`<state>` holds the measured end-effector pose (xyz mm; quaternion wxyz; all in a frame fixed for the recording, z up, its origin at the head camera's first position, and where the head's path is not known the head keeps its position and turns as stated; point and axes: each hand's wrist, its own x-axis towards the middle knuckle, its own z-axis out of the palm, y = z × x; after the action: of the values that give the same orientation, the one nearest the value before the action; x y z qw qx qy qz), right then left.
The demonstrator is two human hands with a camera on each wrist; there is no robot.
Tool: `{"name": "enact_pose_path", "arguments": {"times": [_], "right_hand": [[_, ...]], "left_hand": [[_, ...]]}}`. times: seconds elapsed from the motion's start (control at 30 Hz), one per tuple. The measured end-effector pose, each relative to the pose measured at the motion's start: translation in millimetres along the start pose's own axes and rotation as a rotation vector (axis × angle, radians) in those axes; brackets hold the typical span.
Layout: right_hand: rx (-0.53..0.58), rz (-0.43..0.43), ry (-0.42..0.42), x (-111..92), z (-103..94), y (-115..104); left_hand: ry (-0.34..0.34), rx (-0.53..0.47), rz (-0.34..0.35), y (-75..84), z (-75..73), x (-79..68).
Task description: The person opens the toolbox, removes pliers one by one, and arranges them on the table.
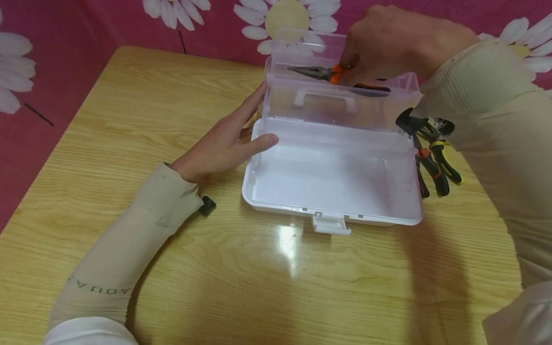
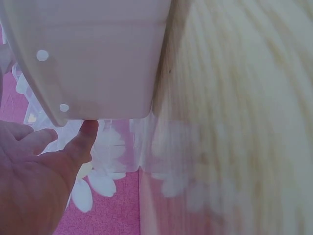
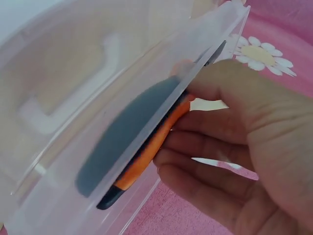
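Note:
Needle-nose pliers (image 1: 316,73) with orange and black handles are in my right hand (image 1: 388,43), their jaws pointing left. The right hand grips them by the handles at the clear lid (image 1: 280,103) of a white plastic toolbox (image 1: 319,179), which stands wide open. In the right wrist view an orange handle (image 3: 146,156) runs along the lid's edge, and a dark handle shows through the translucent plastic. My left hand (image 1: 220,143) touches the box's left back corner, fingers extended along the lid's side and thumb over the rim.
Several hand tools lie on the wooden table (image 1: 172,268) beside the box's right side, among them pliers with black and orange handles (image 1: 433,172) and a tool with black and yellow handles (image 1: 446,165). A pink flowered wall (image 1: 224,38) rises behind the table.

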<state>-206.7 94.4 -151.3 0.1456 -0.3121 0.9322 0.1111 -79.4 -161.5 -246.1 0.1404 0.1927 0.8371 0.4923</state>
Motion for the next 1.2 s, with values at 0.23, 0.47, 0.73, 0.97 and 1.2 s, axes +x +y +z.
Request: {"name": "enact_pose_path", "arguments": {"times": [0.23,0.47,0.73,0.97,1.2], "right_hand": [[0.036,-0.053,-0.007,3.3,0.6,4.5],[0.074,-0.078,-0.024,2.7,2.1,10.9],[0.108,0.008,-0.120,1.4,0.9,14.2],[0.142,0.010,-0.250,1.1,-1.0,21.9],[0.181,0.000,-0.269,2.0,-2.1,25.6]], "left_hand": [[-0.006,0.001,-0.010,-0.9,-0.1,-1.2],[-0.010,-0.007,-0.008,-2.1,0.9,-1.2],[-0.008,-0.012,-0.006,-2.1,0.6,-1.4],[-0.009,0.000,-0.017,-0.5,-0.8,-1.1],[-0.013,0.001,-0.020,-0.3,-1.6,-0.3]]}}
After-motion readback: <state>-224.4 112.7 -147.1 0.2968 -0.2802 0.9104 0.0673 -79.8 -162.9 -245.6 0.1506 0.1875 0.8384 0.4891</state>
